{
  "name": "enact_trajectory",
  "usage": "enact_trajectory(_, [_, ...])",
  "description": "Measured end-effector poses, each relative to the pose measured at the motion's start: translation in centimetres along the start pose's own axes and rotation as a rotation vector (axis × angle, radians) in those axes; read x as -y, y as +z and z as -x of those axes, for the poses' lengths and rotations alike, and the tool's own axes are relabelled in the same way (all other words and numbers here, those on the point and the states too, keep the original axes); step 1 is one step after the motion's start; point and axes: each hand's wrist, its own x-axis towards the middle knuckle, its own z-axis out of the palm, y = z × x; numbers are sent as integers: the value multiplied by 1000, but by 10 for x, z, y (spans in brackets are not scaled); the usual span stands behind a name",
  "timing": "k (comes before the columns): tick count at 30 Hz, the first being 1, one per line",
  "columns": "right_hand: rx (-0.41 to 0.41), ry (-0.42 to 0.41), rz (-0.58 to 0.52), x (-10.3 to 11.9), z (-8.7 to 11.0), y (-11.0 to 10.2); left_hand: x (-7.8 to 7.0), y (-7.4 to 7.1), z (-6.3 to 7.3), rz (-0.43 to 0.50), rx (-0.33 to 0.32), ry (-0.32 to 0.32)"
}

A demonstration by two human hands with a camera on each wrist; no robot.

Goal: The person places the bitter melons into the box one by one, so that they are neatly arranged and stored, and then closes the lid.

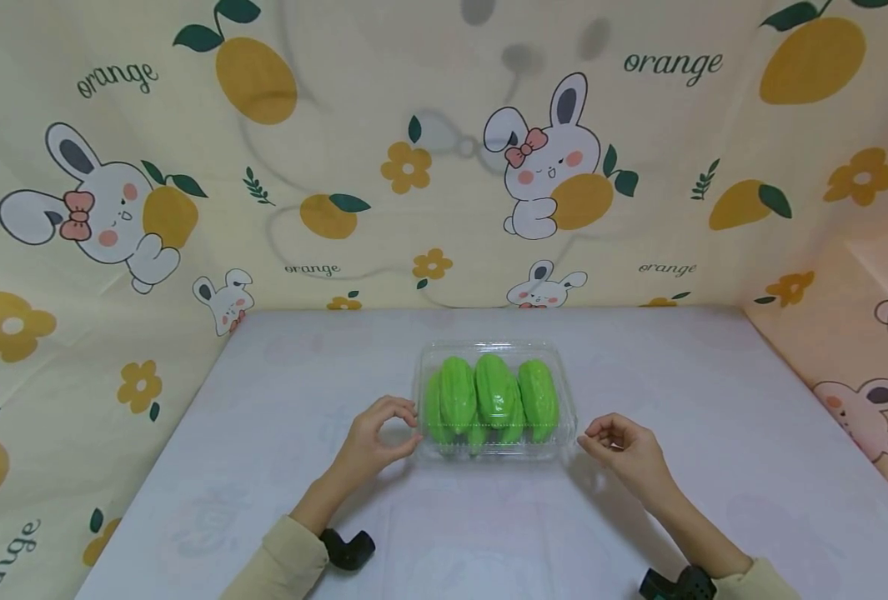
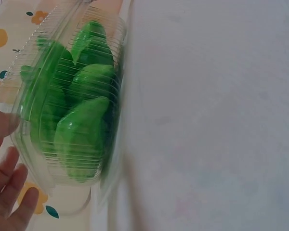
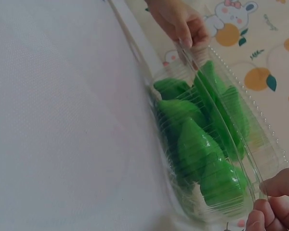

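A clear plastic clamshell box (image 1: 494, 450) stands on the white table with its lid down over several glossy green, ridged fruits (image 1: 496, 392). At the box's left side, my left hand (image 1: 379, 433) pinches the rim with curved thumb and index finger; its other fingers are spread in the left wrist view. My right hand (image 1: 627, 454) is at the front right corner, where thumb and fingertips (image 3: 272, 190) pinch the rim between lid and base. Through the ribbed plastic, the green fruits (image 2: 84, 139) show piled on one another.
The white table (image 1: 301, 358) reaches back to a patterned cloth (image 1: 444, 108) with rabbits and oranges, which also hangs along both sides. Dark wrist-worn devices show below the left hand (image 1: 348, 550) and right hand (image 1: 676, 583).
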Motion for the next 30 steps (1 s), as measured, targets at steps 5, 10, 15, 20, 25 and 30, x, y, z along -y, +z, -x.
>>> enact_trajectory(5, [22,32,3,1,0,0,-3,-1,0,11,8,-83])
enact_trajectory(10, [73,88,-11,3,0,-2,-5,0,0,68,13,-243])
enact_trajectory(15, [118,147,-36,4,0,-3,-6,-1,-2,186,67,-503])
enact_trajectory(20, [152,191,-84,4,-2,-4,-4,-3,-2,262,158,-626])
enact_trajectory(25, [206,231,-121,1,-4,-5,-1,-3,-1,279,259,-672])
enact_trajectory(30, [304,283,-155,-2,-6,-5,0,-2,0,307,352,-690])
